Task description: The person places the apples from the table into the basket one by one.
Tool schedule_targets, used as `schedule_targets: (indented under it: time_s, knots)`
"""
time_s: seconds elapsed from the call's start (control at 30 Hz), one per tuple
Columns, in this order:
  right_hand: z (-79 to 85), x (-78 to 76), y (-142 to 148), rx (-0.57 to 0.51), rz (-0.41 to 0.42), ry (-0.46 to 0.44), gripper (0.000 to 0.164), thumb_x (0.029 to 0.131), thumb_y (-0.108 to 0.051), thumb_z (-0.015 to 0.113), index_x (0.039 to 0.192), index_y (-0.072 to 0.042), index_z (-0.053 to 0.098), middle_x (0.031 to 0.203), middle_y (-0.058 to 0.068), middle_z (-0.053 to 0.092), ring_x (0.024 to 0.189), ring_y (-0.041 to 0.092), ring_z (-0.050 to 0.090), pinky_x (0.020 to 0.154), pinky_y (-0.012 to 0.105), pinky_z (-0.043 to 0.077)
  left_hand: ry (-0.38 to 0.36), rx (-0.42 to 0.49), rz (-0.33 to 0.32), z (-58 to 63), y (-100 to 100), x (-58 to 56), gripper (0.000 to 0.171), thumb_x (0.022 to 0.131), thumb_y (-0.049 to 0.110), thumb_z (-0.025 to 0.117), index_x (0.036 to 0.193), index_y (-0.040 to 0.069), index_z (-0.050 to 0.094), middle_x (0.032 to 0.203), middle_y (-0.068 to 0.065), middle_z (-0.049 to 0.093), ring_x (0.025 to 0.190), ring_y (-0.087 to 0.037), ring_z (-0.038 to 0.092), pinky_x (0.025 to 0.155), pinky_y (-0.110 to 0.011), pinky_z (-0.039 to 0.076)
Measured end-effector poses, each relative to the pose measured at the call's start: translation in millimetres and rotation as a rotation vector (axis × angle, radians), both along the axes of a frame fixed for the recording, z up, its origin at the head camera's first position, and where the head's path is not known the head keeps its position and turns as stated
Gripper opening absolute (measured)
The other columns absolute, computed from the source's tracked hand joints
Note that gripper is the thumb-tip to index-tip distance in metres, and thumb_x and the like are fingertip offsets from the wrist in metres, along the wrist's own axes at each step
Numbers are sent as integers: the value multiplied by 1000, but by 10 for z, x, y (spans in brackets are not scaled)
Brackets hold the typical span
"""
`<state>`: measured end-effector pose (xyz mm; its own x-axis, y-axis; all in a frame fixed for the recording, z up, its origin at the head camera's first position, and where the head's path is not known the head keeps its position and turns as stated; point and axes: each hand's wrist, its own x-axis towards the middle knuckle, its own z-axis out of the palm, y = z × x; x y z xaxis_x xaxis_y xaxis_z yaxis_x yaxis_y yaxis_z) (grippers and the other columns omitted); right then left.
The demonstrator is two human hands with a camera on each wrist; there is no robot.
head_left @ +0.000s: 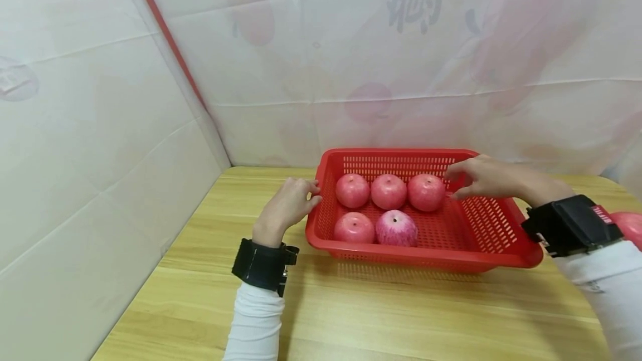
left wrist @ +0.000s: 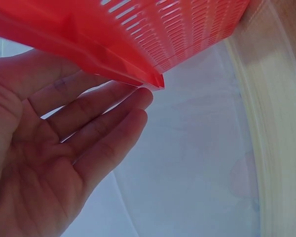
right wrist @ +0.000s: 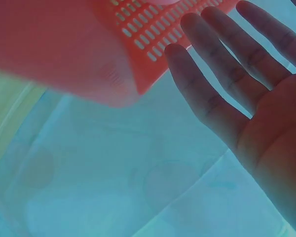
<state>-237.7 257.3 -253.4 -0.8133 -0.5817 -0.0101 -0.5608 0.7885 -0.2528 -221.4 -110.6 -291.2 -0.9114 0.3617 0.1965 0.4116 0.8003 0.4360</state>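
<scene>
A red plastic basket stands on the wooden table with several apples in it. Its back row holds three pinkish-red apples: a left one, a middle one and a right one. In front lie another pink apple and a streaked, purplish apple. My left hand is at the basket's left rim, its extended fingers touching or very near the rim's underside. Over the basket's right part hovers my right hand, fingers spread and holding nothing, just right of the back-right apple.
Another red fruit shows partly at the right edge, behind my right wrist. White printed cloth walls rise behind and left of the table. Each wrist wears a black strap.
</scene>
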Motion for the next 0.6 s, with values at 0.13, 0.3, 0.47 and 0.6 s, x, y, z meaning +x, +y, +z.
schedule_targets:
  time_s: [0.13,0.3,0.47,0.6]
  knots:
    - [0,5,52,-8,-11,-19,38,75,-17,74,106,1,62,101,12,63,76,15,62,69,36,51,3,2,5,-4,-2,3,21,85,9,63,105,2,69,114,-15,61,69,-15,62,51,-18,46]
    - [13,17,104,-19,-25,-12,33,74,-14,73,103,-1,63,99,11,63,77,17,63,68,35,51,-8,21,7,-6,-4,0,21,85,7,62,104,2,69,117,-15,59,52,-10,55,47,-21,44]
    - [19,22,149,-21,-38,-5,32,74,-14,74,102,-2,64,97,9,64,78,17,62,68,35,50,-12,23,11,-7,-5,4,21,86,8,62,105,2,69,117,-15,59,52,-7,53,46,-21,43]
    - [28,29,184,-17,-52,0,32,74,-14,74,101,-3,64,97,7,64,77,17,62,65,32,50,-11,18,11,0,-6,10,22,86,9,62,106,3,69,117,-14,59,57,-10,57,48,-20,44]
